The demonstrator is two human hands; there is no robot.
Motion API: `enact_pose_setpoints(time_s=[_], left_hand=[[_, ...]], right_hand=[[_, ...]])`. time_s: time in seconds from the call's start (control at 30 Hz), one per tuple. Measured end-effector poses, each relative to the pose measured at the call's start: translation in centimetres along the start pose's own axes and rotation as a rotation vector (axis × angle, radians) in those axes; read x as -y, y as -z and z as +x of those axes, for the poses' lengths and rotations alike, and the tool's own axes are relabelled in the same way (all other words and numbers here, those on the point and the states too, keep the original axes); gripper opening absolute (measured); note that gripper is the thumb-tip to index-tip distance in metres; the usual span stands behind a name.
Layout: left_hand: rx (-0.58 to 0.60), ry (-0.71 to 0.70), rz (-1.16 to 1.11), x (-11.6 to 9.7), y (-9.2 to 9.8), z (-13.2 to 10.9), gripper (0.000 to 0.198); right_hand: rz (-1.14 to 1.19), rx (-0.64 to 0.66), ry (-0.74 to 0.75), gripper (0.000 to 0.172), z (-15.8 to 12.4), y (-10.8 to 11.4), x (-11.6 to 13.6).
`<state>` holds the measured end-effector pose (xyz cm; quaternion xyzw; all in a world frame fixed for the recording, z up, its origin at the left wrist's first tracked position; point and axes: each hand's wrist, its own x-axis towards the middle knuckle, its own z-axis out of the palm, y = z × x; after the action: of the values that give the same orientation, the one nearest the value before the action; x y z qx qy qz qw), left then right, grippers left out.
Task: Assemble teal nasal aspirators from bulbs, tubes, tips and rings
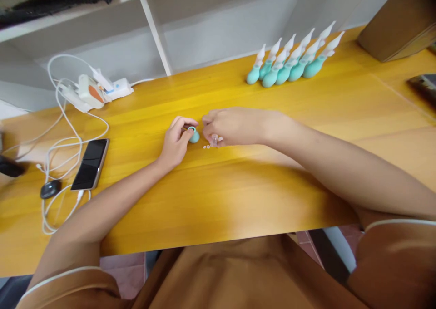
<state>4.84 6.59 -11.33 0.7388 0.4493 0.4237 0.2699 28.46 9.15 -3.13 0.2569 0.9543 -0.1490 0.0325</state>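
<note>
My left hand [177,139] is closed round a small teal squeeze bulb [194,137], its round opening facing up. Just to the right, my right hand [221,124] is curled low over the table with its fingertips mostly hidden. Beside and partly under that hand lies a small clear plastic piece [214,140], along with a few tiny whitish pieces [208,147]. Whether the right fingers pinch anything cannot be made out. Toward the back right, several teal bulbs with white pointed nozzles [282,68] stand in a cluster.
On the left lie a smartphone [90,164], a dark rounded object [51,189] and looping white cables [81,141]. A power strip with plugged chargers [91,92] sits at the back left. A brown box [397,23] stands at the back right of the wooden table [190,200].
</note>
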Motion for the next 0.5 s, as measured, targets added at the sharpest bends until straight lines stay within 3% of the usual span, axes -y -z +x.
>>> enact_pose_setpoints(time_s=[0.2, 0.33, 0.5], left_hand=[[-0.008, 0.034, -0.036, 0.1, -0.1, -0.1, 0.026], [-0.01, 0.047, 0.01, 0.1, -0.3, -0.1, 0.025], [-0.021, 0.025, 0.087, 0.0, -0.5, -0.1, 0.025]], right_hand=[[-0.03, -0.031, -0.02, 0.006, 0.0, 0.4, 0.4], [0.019, -0.092, -0.038, 0.013, -0.3, 0.7, -0.2], [0.031, -0.049, -0.098, 0.011, -0.3, 0.4, -0.6]])
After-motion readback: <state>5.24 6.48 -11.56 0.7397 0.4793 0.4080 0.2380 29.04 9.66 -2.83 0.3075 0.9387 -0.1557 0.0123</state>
